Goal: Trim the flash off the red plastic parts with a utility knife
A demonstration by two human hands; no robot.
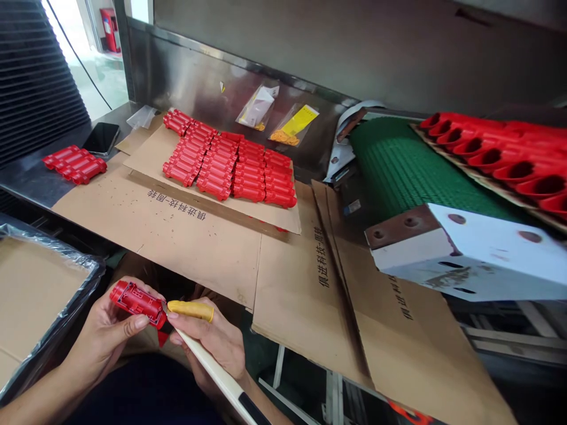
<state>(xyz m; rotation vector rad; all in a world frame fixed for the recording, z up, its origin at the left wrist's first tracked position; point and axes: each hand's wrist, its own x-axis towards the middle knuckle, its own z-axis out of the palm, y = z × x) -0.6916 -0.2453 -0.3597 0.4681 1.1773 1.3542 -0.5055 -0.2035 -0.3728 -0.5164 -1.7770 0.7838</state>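
Observation:
My left hand [104, 333] grips a red plastic part [138, 304], a ribbed, tube-like housing with its recessed face turned up. My right hand [217, 336], with a yellow finger cot [191, 309] on the index finger, is closed around a trimming knife [206, 357] with a long cream handle and a dark end. The knife's small metal tip meets the right end of the red part; whether it cuts in cannot be made out. A small red piece [162, 337] shows just below that end, partly hidden. Both hands are in front of the bench edge.
Rows of similar red parts [221, 159] lie on cardboard [199, 236] over the metal bench. A few more parts [74, 164] lie by a phone [101, 139]. At right, a green conveyor belt [398, 162] carries red tubes [491, 158]. A plastic-lined box [38, 301] stands at left.

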